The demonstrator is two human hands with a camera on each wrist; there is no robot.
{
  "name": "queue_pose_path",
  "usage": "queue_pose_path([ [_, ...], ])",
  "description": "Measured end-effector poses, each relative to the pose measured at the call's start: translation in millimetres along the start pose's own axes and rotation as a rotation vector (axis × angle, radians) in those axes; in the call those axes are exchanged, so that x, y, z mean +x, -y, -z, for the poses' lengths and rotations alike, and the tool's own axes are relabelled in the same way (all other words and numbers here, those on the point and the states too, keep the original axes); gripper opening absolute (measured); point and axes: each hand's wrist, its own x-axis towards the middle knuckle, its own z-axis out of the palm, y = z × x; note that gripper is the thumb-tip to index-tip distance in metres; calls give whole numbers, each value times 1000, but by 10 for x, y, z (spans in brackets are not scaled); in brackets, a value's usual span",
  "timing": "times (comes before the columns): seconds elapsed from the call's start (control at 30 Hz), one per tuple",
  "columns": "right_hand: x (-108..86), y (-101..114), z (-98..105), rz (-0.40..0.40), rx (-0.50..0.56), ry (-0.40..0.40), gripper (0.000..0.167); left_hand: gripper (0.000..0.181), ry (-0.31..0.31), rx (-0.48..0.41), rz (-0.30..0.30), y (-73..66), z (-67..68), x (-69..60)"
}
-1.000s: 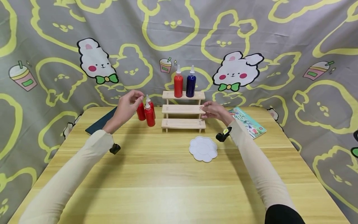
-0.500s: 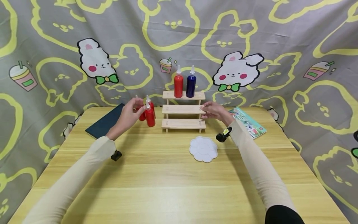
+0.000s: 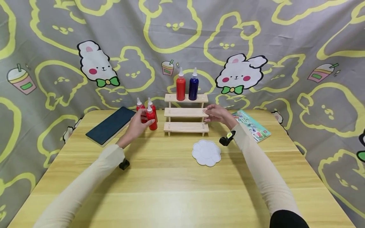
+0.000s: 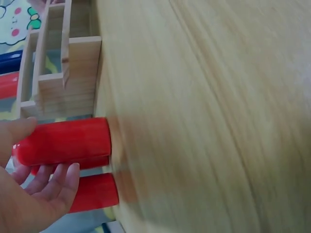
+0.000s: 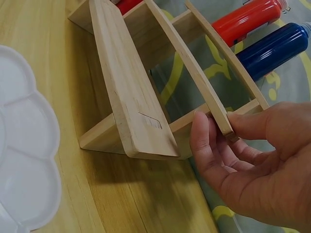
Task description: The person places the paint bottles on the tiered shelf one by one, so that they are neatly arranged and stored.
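Note:
Three red squeeze bottles with white nozzles stand in a cluster left of a three-tier wooden stand [image 3: 185, 127]. My left hand [image 3: 136, 126] holds the front red squeeze bottle [image 3: 151, 116], thumb on its near side and fingers curled behind; the bottle rests on the table. The left wrist view has this thumb and these fingers on either side of the red bottle [image 4: 68, 141]. At the stand's right end, my right hand [image 3: 218, 114] pinches the middle shelf, thumb against fingers [image 5: 201, 141]. A red bottle [image 3: 181, 88] and a dark blue bottle [image 3: 193, 88] stand upright on the top shelf.
A dark blue book [image 3: 111, 125] lies at the back left of the wooden table [image 3: 176, 190]. Behind my right wrist is a green illustrated booklet [image 3: 252, 125]. A white flower-shaped palette [image 3: 206, 153] lies in front of the stand. Patterned grey cloth [image 3: 131, 28] hangs behind.
My left hand has come down and to the right, from above the rear left bottle to around the front red squeeze bottle. The right hand stays on the shelf end.

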Motion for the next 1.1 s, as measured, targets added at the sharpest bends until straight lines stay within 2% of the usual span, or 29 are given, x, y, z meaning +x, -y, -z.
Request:
queue_pose_path([
  [0.2,-4,-9,13,-1,-9,8,33,57,-12,-23,70,21,-53,-4],
  [0.33,-4,11,3,-11,-3,5,39,57,-26,-24,78,30,-77,-2],
  [0.47,16,12,-10,-11,0,-1,39,54,-52,-23,46,61,-92,-17],
  [0.67,33,-9,-3,-16,-3,2,38,50,-77,24,-62,59,-120,-73],
  [0.87,19,-6,21,-10,-8,6,44,51,-107,2,-76,-108,-64,-70],
  [1.1,9,-3,36,-2,5,14,41,53,-171,-96,-114,-445,29,10],
])
